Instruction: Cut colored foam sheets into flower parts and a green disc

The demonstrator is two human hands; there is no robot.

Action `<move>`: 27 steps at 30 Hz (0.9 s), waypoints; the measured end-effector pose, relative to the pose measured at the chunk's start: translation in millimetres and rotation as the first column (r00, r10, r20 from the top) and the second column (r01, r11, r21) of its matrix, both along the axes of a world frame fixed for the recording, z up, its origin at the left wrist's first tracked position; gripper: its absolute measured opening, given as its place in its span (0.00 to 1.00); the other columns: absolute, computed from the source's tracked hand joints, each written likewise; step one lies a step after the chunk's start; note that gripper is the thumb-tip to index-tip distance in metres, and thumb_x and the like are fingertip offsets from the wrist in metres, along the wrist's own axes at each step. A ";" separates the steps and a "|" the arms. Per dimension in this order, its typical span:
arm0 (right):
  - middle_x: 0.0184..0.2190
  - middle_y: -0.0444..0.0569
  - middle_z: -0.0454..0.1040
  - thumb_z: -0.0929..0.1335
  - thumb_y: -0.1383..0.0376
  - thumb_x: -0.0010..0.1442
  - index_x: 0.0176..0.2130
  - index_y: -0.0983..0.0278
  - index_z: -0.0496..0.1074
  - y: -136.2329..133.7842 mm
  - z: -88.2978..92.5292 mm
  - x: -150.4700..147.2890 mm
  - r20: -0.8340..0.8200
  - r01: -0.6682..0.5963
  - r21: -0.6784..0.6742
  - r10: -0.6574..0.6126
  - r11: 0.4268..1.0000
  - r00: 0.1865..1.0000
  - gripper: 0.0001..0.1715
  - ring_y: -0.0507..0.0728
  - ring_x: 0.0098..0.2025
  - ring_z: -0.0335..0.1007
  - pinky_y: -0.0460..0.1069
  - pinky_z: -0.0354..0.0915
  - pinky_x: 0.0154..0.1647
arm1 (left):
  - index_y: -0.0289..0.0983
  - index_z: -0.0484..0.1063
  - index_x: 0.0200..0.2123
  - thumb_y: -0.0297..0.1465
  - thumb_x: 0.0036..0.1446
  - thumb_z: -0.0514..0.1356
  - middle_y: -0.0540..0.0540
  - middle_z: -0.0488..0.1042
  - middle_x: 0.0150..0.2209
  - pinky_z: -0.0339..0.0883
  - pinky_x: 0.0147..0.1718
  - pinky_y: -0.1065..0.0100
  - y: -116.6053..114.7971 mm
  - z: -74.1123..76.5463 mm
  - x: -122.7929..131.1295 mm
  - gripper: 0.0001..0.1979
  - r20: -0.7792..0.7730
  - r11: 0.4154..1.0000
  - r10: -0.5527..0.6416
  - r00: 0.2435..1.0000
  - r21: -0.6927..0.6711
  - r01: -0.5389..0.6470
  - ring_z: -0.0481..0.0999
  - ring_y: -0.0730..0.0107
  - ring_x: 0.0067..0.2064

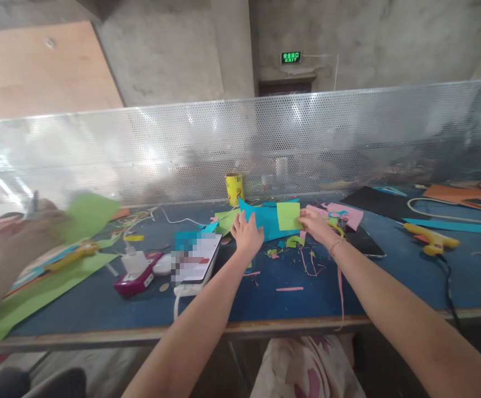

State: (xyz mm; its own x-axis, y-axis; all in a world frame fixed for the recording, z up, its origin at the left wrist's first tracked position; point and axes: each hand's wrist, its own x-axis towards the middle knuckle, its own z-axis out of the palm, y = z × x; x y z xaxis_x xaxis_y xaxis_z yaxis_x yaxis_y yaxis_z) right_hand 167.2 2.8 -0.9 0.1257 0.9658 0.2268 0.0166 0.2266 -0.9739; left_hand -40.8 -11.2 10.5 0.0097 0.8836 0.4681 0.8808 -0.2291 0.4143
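My right hand pinches the right edge of a small light-green paper square. Behind the square lies a larger piece of blue paper with pointed corners. My left hand rests at the left side of the blue paper, its fingers apart and reaching toward a green paper piece. Whether the left fingertips press on the blue or the green paper I cannot tell. Pink paper lies just beyond the right hand, and a yellow-handled tool, partly hidden, is next to it.
A phone stands left of my left arm, near a magenta power strip. A yellow glue gun lies at right. A yellow roll stands by the perforated metal screen. Another person's blurred hand holds scissors at far left.
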 end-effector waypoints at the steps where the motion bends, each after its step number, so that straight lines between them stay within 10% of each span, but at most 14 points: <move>1: 0.29 0.47 0.74 0.64 0.71 0.45 0.35 0.63 0.65 -0.8 0.7 -0.8 0.021 0.006 -0.014 -0.006 1.000 1.000 0.14 0.53 0.29 0.71 0.48 0.68 0.30 | 0.38 0.61 0.54 0.36 0.54 0.53 0.37 0.55 0.60 0.48 0.56 0.50 1.8 -0.3 0.9 0.24 0.020 0.999 -0.043 0.999 0.011 0.043 0.49 0.51 0.62; 7: 0.27 0.44 0.73 0.65 0.71 0.43 0.33 0.63 0.66 -6.5 6.0 -9.4 0.091 -0.039 -0.051 0.043 0.998 0.995 0.12 0.51 0.29 0.70 0.46 0.66 0.29 | 0.37 0.67 0.48 0.40 0.53 0.54 0.42 0.74 0.43 0.60 0.48 0.62 10.8 -3.5 6.5 0.20 0.202 0.963 -0.225 0.953 -0.101 0.249 0.70 0.62 0.49; 27: 0.20 0.38 0.61 0.68 0.65 0.41 0.26 0.64 0.62 -14.9 10.3 -14.0 0.139 -0.192 -0.051 0.198 0.980 0.970 0.10 0.47 0.23 0.58 0.43 0.54 0.23 | 0.39 0.72 0.28 0.35 0.52 0.54 0.48 0.77 0.31 0.57 0.44 0.60 0.9 4.2 6.5 0.09 0.128 0.953 -0.228 0.965 -0.173 0.248 0.73 0.64 0.37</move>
